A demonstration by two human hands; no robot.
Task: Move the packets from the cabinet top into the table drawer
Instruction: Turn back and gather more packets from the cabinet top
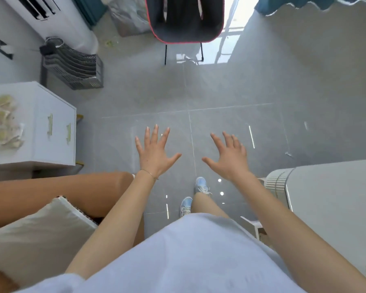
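- left hand (154, 153) and right hand (230, 158) both out flat mid-frame, fingers spread wide, holding nothing; small gap between the thumbs
- packets (3, 121) sit in a loose yellowish pile at the left edge of the frame, on top of the white cabinet (32, 96); well apart from the left hand
- table (330, 197) corner pokes in at lower right, near the right forearm
- chair (184, 20) top centre, crate (72, 66) upper left; plenty of bare floor (220, 92) between those and the hands
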